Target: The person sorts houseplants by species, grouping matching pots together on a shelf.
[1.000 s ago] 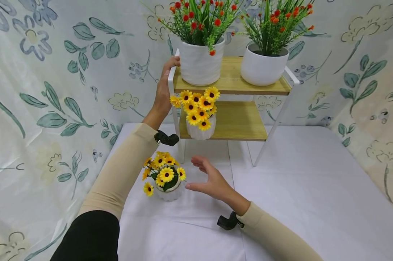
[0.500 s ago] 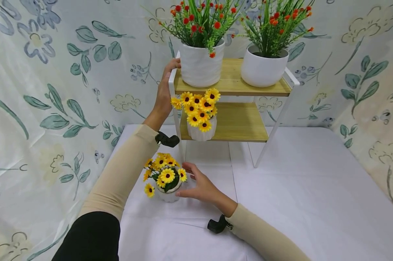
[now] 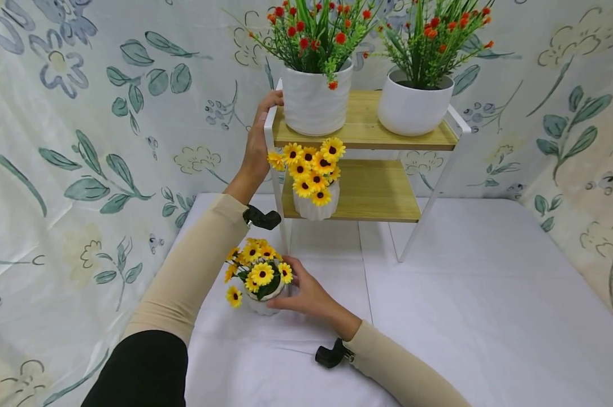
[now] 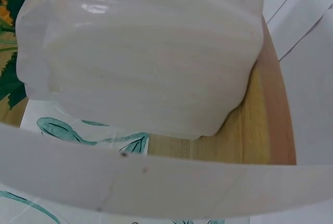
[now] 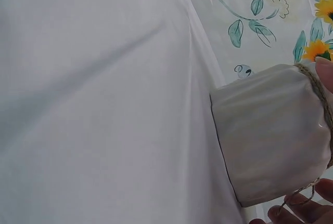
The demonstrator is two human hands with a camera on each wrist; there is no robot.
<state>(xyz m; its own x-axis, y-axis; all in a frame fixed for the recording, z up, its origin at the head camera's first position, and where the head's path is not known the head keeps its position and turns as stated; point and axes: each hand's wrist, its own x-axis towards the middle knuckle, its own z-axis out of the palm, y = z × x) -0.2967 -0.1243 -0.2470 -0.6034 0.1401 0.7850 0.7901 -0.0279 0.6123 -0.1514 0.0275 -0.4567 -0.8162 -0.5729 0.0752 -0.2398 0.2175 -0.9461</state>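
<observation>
My left hand (image 3: 257,147) grips the left side of a two-tier plant shelf (image 3: 367,135), fingers at the top of its white frame (image 4: 156,185). A white fluted pot of artificial sunflowers (image 3: 316,206) stands at the left end of the lower wooden tier; its wavy side fills much of the left wrist view. On the white cloth in front of the shelf sits a second sunflower pot (image 3: 260,307). My right hand (image 3: 306,291) holds it from the right, thumb near and fingers behind. Twine (image 5: 317,89) circles this pot's rim in the right wrist view.
On the top tier stand two larger white pots with red-flowered plants, a left one (image 3: 316,102) and a right one (image 3: 413,107). Lower-tier wood (image 3: 374,189) shows right of the sunflowers. Behind hangs a floral curtain (image 3: 103,130); white cloth (image 3: 489,294) covers the table.
My right hand has moved left from beside the sunflower pot on the cloth and now grasps it. The left hand has stayed on the shelf's side.
</observation>
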